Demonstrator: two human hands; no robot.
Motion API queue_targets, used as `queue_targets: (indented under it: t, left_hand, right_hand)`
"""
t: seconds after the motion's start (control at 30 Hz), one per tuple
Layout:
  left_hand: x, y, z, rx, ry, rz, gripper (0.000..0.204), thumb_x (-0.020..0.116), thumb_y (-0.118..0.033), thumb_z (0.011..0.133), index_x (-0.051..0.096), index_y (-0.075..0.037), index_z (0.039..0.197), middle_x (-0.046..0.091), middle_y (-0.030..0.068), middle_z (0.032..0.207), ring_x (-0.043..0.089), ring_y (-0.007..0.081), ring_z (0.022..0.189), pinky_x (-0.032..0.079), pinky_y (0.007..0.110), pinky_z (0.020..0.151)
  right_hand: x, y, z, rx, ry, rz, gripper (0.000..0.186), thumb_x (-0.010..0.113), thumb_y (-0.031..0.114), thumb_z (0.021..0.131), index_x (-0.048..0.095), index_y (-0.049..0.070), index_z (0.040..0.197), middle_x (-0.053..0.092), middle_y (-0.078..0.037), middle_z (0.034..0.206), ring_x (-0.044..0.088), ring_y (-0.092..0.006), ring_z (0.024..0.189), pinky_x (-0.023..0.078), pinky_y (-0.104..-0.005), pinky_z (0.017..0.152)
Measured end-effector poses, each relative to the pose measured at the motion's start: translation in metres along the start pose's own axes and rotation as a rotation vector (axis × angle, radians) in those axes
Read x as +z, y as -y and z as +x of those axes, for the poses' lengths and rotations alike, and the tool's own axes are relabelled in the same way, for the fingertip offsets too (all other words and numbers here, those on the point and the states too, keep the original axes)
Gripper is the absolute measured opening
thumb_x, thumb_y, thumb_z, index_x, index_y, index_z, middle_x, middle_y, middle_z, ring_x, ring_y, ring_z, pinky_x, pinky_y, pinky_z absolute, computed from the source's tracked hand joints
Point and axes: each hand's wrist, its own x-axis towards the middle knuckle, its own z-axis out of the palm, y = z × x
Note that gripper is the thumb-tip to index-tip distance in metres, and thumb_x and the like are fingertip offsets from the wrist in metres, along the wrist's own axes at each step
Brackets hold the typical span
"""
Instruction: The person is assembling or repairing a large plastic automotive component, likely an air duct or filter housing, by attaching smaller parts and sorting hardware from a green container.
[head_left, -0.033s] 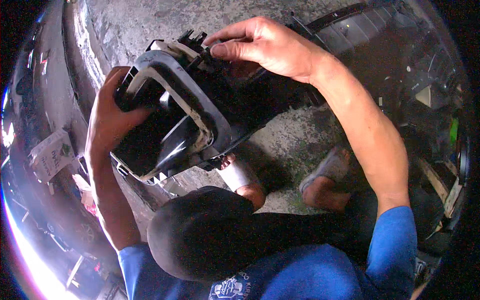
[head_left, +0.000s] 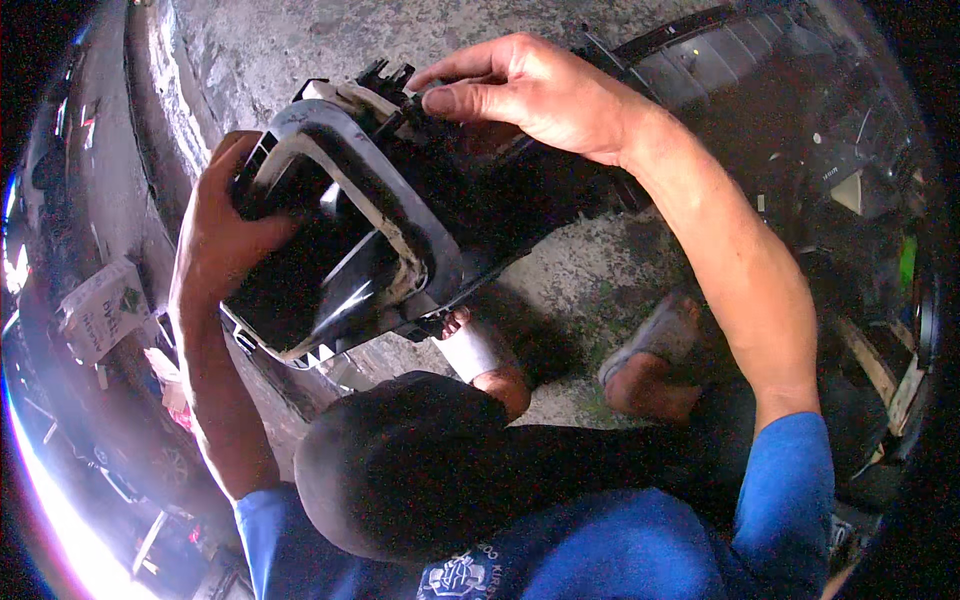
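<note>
Left hand (head_left: 225, 235), right hand (head_left: 540, 90), black plastic housing (head_left: 350, 240)

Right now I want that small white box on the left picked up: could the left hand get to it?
Probably not yet: the left hand grips the black housing; the white box lies beside the forearm.

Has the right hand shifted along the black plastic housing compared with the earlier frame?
No. The right hand sits at the same spot on the top edge of the black plastic housing, above the same patch of concrete floor.
</note>
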Motion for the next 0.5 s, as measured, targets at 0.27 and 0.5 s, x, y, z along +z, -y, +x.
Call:
queue_targets:
  t: [0.27, 0.5]
  left_hand:
    - [0.0071, 0.0040, 0.0039, 0.040, -0.036, 0.066, 0.052, 0.062, -0.001, 0.059, 0.055, 0.005, 0.110, 0.054, 0.0094, 0.107, 0.057, 0.0205, 0.101, 0.041, 0.028, 0.092]
    - [0.0066, 0.0055, 0.0031, 0.108, -0.089, 0.074, 0.050, 0.061, -0.001, 0.059, 0.056, 0.005, 0.108, 0.055, 0.0092, 0.108, 0.057, 0.0210, 0.101, 0.042, 0.028, 0.091]
  right_hand:
    - [0.0011, 0.0030, -0.0013, 0.021, 0.018, 0.046, 0.032, 0.064, 0.025, 0.088, 0.065, 0.003, 0.112, 0.068, -0.003, 0.098, 0.060, -0.0086, 0.089, 0.047, -0.0243, 0.082]
    - [-0.0005, -0.0028, -0.0004, -0.005, 0.034, 0.099, 0.031, 0.066, 0.027, 0.087, 0.068, 0.004, 0.107, 0.069, -0.003, 0.097, 0.060, -0.0085, 0.089, 0.047, -0.0255, 0.082]
